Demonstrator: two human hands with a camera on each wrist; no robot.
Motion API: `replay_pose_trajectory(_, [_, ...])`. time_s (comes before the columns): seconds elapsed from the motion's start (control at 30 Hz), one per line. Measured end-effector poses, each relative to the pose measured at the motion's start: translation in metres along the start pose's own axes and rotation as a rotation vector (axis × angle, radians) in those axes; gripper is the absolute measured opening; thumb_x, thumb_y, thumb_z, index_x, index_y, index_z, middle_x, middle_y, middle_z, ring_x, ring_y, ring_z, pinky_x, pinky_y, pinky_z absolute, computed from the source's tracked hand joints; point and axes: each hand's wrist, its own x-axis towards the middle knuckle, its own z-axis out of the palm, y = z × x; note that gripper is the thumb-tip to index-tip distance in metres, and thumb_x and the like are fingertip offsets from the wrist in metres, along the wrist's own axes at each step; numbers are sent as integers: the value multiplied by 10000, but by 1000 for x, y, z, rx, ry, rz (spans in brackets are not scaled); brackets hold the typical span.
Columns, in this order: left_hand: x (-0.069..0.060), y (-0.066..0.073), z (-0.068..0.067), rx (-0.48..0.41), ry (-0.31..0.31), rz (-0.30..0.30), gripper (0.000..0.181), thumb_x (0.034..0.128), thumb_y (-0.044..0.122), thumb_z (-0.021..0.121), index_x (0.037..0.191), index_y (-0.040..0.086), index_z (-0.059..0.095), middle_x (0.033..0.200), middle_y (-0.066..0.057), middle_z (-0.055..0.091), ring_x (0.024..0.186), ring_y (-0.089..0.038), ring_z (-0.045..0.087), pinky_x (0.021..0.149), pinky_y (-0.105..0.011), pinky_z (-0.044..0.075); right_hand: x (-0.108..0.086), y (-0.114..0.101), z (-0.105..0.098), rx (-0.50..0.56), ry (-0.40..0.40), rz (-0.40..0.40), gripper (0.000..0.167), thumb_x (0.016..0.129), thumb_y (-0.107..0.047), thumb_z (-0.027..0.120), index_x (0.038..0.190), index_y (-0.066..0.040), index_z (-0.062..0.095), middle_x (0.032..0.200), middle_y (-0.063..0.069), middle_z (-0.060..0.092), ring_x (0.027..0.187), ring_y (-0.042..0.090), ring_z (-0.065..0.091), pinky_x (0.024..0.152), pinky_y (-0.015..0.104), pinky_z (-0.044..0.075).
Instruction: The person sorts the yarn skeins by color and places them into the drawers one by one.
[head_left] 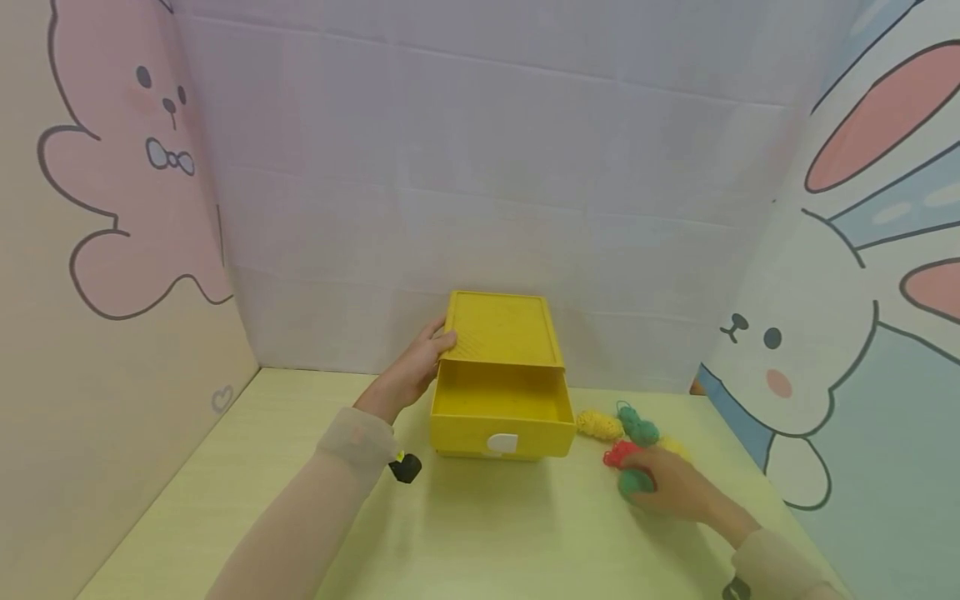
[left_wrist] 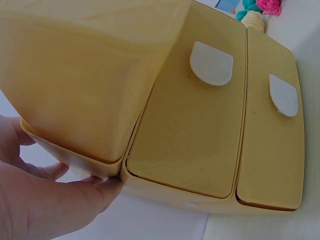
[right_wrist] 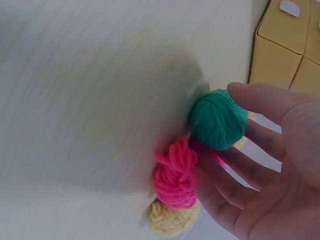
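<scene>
A yellow drawer cabinet (head_left: pixel 504 329) stands near the back wall with its top drawer (head_left: pixel 501 437) pulled out. My left hand (head_left: pixel 408 371) rests on the cabinet's left side, thumb at the top edge. In the left wrist view its fingers touch the casing beside the pulled-out drawer, and two lower drawers with white tabs are closed. To the right, my right hand (head_left: pixel 678 492) holds a green yarn ball (right_wrist: pixel 218 120) between thumb and fingers, low at the table. A pink yarn bundle (right_wrist: pixel 176 175) lies against its fingers, with a cream-yellow yarn bundle (right_wrist: pixel 172 218) beside it.
Beyond the right hand lie a yellow yarn bundle (head_left: pixel 598 425) and a green yarn bundle (head_left: pixel 639 427), close to the cabinet's right side. Walls with cartoon animals bound the pale table (head_left: pixel 300 417) left and right. A white sheet (head_left: pixel 480 167) hangs behind.
</scene>
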Motion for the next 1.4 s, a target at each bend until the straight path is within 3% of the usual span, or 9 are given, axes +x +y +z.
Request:
replay_pose_trajectory(0.33, [1,0,2,6,8,-8,702,1153,321,462,1725,231,65,1775,-104,100,1635,-351,117,1314,-564,114,2,3,8,3,-31,46,371,812,-84,886,1160,-43,763,1156,77,757,1110,395,691,979,596,543])
replay_pose_trajectory(0.6, [2,1,4,11,15,-14,696,1150,323,470,1723,244,83,1765,-85,133,1627,-334,154,1313,-555,139,5,-5,-1,-11,7,-35,386,790,-35,880,1158,-76,768,1144,56,770,1075,326,712,955,543,567])
replay_pose_trajectory(0.77, [1,2,4,17,13,-12,696,1152,321,462,1725,239,74,1759,-105,147,1621,-353,169,1308,-564,157,15,-25,-25,-1,-8,3,387,816,-61,878,1184,-89,761,1097,21,766,866,154,686,846,451,595])
replay_pose_trajectory(1.03, [1,1,3,13,13,-11,695,1154,323,459,1725,251,70,1763,-98,140,1625,-353,161,1310,-554,157,34,-55,-74,-41,80,-54,390,828,-81,895,1192,-94,753,1089,5,742,903,161,634,775,364,598])
replay_pose_trajectory(1.23, [1,0,2,9,4,-2,694,1154,315,454,1727,241,69,1760,-112,150,1614,-367,191,1307,-563,162,53,-81,-117,19,85,-95,394,886,-59,840,1263,-46,726,1134,35,730,942,180,657,771,345,617])
replay_pose_trajectory(1.4, [0,0,0,7,-1,1,691,1157,324,451,1726,245,66,1757,-105,158,1617,-349,189,1308,-557,161,73,-103,-140,55,77,-127,397,918,-68,816,1303,-57,718,1156,20,732,949,172,683,788,286,608])
